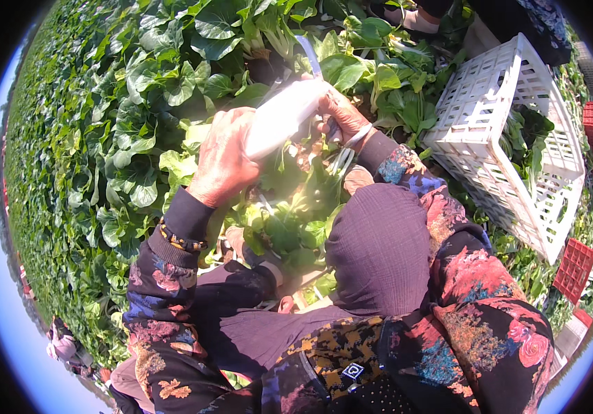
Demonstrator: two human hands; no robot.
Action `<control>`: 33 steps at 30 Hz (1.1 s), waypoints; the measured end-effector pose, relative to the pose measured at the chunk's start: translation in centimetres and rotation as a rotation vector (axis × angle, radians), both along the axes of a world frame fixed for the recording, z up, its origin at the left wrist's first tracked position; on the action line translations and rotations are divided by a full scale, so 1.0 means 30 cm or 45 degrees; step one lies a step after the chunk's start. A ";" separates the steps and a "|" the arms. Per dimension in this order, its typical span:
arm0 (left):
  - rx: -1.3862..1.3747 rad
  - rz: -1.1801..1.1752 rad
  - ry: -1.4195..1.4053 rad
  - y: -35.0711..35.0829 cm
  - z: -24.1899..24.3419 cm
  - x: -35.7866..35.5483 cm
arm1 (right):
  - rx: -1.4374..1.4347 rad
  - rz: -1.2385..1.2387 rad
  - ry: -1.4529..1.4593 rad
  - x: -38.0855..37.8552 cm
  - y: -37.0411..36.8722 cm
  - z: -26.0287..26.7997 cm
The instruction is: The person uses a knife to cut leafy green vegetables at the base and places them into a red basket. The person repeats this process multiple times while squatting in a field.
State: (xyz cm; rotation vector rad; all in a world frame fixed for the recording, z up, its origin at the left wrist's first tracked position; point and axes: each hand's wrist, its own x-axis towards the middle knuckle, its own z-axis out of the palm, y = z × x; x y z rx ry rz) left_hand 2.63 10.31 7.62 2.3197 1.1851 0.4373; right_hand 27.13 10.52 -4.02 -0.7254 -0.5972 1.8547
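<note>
A white, glare-washed object point(286, 116) is held up between my two hands; what exactly it is cannot be told. My left hand point(229, 155) is closed around its near left end. At its upper right end, my right hand point(343, 114) grips it, with a ring-like band round the wrist. A thin bluish-white blade or strip point(309, 56) sticks up beside the right fingers. Leafy green vegetables point(283, 230) lie below my hands, between my feet. More such plants point(141, 134) grow thickly to the left.
A white plastic crate point(503, 145) lies tipped at the right with greens inside. Red crates point(576, 269) stand farther off at the right edge. Part of another person in dark clothing point(524, 26) shows at the top right. More people point(63, 344) are at the lower left.
</note>
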 end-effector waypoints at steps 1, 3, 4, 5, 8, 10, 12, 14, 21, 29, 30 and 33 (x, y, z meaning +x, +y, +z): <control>-0.173 0.029 -0.018 -0.023 0.022 0.006 | 0.042 0.032 0.012 0.002 0.001 0.023; -0.471 0.098 -0.062 -0.038 0.067 -0.005 | -0.037 0.004 -0.034 0.004 -0.003 0.058; -0.396 0.118 -0.231 -0.044 0.089 -0.011 | -0.065 -0.006 -0.046 0.003 -0.003 0.075; -0.385 0.207 -0.322 -0.048 0.100 -0.013 | -0.057 -0.032 -0.093 0.000 -0.007 0.088; -0.341 0.013 -0.323 -0.040 0.100 -0.016 | -0.162 -0.134 -0.217 -0.026 -0.022 0.118; -0.362 -0.019 -0.270 -0.011 0.046 0.005 | -0.079 -0.063 -0.117 -0.059 -0.025 0.118; -0.629 0.007 -0.368 0.024 -0.046 0.056 | -0.023 -0.052 -0.066 -0.089 -0.017 0.100; -0.910 -0.008 -0.434 0.056 -0.120 0.070 | -0.098 -0.048 -0.194 -0.093 0.008 0.065; 0.046 -0.099 0.229 0.233 -0.167 0.087 | -0.726 -0.151 -0.764 -0.061 0.219 -0.166; 0.780 -0.513 1.212 0.467 -0.331 0.211 | 0.733 0.784 -2.746 -0.020 0.483 -0.415; 0.743 -0.507 1.251 0.493 -0.364 0.227 | 0.665 0.713 -2.759 -0.040 0.495 -0.431; 0.705 -0.474 1.258 0.543 -0.471 0.260 | 0.283 0.296 -2.258 -0.056 0.483 -0.453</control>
